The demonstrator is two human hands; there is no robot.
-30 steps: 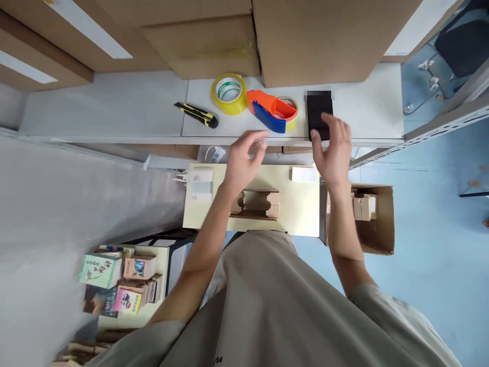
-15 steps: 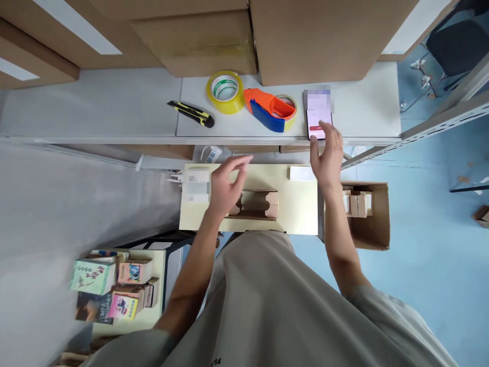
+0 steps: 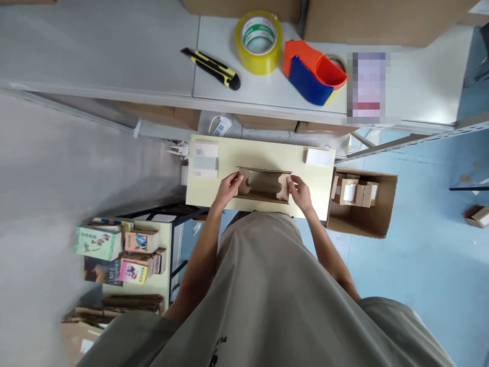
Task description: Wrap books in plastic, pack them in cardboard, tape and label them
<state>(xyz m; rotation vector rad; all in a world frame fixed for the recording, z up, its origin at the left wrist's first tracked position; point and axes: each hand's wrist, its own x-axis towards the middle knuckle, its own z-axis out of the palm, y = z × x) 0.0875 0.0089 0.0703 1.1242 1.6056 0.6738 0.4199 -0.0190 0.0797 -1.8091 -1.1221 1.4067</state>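
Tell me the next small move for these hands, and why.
Probably press the notched end flaps gently inward and down: the left hand and right hand are at opposite ends of the small cardboard box, fingertips at those flaps, and a gap between the flaps leaves the box's middle uncovered.

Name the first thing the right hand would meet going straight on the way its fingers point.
The near end flap of the cardboard box; the right hand is right at it, though actual contact is hard to confirm.
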